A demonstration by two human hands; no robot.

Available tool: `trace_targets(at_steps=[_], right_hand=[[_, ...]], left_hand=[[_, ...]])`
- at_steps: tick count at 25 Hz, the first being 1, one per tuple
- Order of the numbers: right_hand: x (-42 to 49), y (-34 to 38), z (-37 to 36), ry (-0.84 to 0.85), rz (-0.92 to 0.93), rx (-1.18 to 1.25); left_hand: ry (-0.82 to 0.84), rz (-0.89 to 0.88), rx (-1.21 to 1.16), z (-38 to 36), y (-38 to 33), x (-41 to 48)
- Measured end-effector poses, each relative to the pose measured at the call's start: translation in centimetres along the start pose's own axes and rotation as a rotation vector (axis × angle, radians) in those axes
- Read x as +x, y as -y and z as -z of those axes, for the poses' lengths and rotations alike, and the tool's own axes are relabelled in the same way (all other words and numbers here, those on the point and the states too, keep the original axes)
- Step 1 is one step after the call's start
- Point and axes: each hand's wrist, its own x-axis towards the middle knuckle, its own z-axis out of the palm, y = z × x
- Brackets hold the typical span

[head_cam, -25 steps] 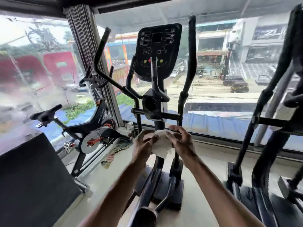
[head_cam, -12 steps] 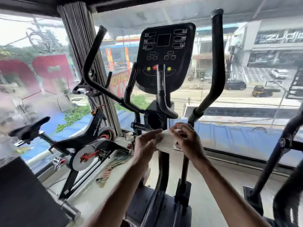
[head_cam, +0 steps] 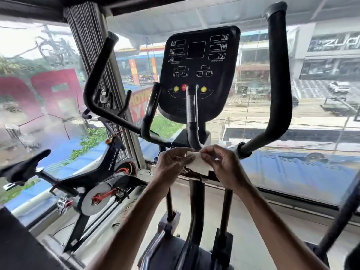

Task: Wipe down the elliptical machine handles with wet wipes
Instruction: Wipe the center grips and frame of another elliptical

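Note:
A white wet wipe is stretched between both my hands in front of the elliptical's centre post. My left hand pinches its left edge and my right hand pinches its right edge. The black left swing handle curves up at the left, and the black right swing handle rises at the right. Two short fixed grips stand under the black console. Neither hand touches a handle.
A black spin bike stands to the left by the window. Glass runs across the front behind the machine. Part of another machine shows at the right edge. A dark panel fills the lower left corner.
The view has closed in on the elliptical and its handles loom larger and higher. Both hands have kept hold of the wipe and spread it flatter between them.

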Motion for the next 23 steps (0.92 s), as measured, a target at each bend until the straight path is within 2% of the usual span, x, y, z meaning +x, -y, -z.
trace_targets(at_steps=[3, 7, 10, 16, 19, 23], right_hand=[[2.7, -1.1, 0.4, -0.004, 0.04, 0.028], [5.3, -2.0, 1.0, 0.089, 0.001, 0.128], [7.3, -2.8, 1.1, 0.035, 0.018, 0.157], [8.2, -2.5, -0.1, -0.188, 0.368, -0.127], [9.2, -3.1, -0.5, -0.168, 0.38, -0.178], [9.9, -3.5, -1.0, -0.251, 0.404, -0.206]], left_hand=[[-0.011, 0.0, 0.072, -0.5, -0.6, 2.4], [-0.107, -0.047, 0.074, -1.2, -1.4, 5.0], [-0.187, -0.058, 0.047, -1.7, -1.9, 6.0], [-0.314, -0.111, 0.028, -2.3, -2.3, 7.2], [-0.263, -0.106, -0.054, -1.9, -2.4, 8.0], [-0.235, -0.067, -0.114, -1.0, -2.4, 9.0]])
